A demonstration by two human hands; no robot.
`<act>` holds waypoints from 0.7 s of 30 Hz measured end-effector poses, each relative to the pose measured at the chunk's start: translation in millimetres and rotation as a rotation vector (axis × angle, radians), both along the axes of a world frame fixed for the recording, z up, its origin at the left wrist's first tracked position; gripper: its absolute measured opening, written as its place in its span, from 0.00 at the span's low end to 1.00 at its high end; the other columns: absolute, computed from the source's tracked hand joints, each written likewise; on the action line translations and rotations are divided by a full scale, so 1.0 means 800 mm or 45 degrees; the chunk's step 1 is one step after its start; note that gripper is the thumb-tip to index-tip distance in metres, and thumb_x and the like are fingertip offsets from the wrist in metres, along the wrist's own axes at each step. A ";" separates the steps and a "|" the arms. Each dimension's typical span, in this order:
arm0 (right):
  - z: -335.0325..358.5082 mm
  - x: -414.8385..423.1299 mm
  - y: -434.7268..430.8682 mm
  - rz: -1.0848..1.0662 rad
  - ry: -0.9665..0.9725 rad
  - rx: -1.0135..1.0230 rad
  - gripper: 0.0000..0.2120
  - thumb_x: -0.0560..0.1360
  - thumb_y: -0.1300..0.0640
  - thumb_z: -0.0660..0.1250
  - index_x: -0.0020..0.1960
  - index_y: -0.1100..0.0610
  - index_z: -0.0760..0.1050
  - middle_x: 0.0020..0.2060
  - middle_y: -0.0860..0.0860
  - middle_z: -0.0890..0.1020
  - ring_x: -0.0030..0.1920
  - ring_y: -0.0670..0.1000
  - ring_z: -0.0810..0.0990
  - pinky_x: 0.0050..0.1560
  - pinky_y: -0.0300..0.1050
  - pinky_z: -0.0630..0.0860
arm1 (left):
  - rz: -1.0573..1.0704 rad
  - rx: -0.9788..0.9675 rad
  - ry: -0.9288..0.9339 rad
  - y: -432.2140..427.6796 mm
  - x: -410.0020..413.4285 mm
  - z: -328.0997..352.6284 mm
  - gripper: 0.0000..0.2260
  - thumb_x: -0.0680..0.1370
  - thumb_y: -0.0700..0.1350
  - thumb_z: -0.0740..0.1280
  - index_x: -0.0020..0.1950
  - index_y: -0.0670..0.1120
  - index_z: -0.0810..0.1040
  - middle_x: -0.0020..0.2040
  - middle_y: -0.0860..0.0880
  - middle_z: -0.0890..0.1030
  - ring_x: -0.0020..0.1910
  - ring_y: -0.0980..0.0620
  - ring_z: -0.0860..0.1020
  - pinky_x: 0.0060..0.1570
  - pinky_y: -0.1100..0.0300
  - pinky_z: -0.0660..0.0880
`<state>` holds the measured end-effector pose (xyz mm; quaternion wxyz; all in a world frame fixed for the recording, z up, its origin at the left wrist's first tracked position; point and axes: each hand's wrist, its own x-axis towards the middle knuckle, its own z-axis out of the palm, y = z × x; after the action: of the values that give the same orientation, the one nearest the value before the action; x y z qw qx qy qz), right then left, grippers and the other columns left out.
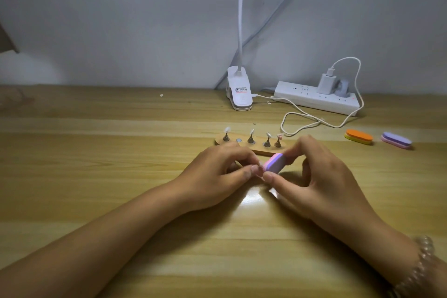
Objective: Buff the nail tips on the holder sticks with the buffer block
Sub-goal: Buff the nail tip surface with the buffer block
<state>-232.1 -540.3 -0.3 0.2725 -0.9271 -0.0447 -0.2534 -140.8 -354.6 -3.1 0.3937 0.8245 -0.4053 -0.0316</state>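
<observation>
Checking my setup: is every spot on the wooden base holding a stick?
No, four holder sticks stand on the wooden base, and one round metal spot between the first two is bare.

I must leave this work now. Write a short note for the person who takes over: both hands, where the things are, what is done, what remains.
Left hand: fingertips pinch a small thing, mostly hidden, likely the fifth holder stick.
Right hand: holds the pink-purple buffer block against the left fingertips.
Wooden base, behind the hands: four sticks with nail tips stand upright; one spot is empty.
Done: cannot tell which tips are buffed.
Left: finish this tip, return it, then probably buff the four on the base.
Spare blocks lie far right.
</observation>
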 end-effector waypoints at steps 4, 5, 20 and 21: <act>-0.004 -0.003 0.008 0.103 0.022 -0.189 0.18 0.67 0.40 0.72 0.46 0.47 0.67 0.40 0.40 0.72 0.38 0.38 0.70 0.34 0.36 0.65 | 0.004 0.009 -0.008 0.000 0.001 -0.001 0.07 0.80 0.45 0.68 0.47 0.58 0.79 0.43 0.55 0.75 0.38 0.58 0.72 0.41 0.63 0.66; -0.003 -0.003 0.007 0.096 0.018 -0.165 0.17 0.67 0.40 0.71 0.45 0.47 0.67 0.39 0.40 0.72 0.38 0.39 0.70 0.35 0.37 0.64 | 0.003 0.009 -0.009 0.000 0.001 -0.001 0.07 0.80 0.44 0.68 0.47 0.58 0.79 0.43 0.55 0.76 0.38 0.58 0.72 0.41 0.63 0.66; -0.002 -0.002 0.007 0.138 0.010 -0.138 0.16 0.68 0.45 0.74 0.46 0.50 0.69 0.41 0.41 0.73 0.39 0.40 0.70 0.37 0.36 0.66 | -0.004 0.019 -0.021 0.001 0.003 -0.003 0.04 0.80 0.44 0.68 0.50 0.52 0.83 0.43 0.56 0.76 0.41 0.54 0.73 0.43 0.59 0.69; -0.001 -0.003 0.006 0.137 0.013 -0.093 0.16 0.68 0.45 0.75 0.46 0.49 0.70 0.40 0.41 0.73 0.39 0.39 0.71 0.38 0.35 0.66 | -0.004 0.019 -0.023 0.001 0.003 -0.003 0.05 0.80 0.44 0.68 0.51 0.51 0.83 0.43 0.55 0.76 0.41 0.54 0.73 0.43 0.60 0.69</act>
<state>-234.1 -535.2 -1.1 0.2518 -0.9341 -0.1024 -0.2316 -138.6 -353.8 -5.2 0.3838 0.8271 -0.4098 -0.0280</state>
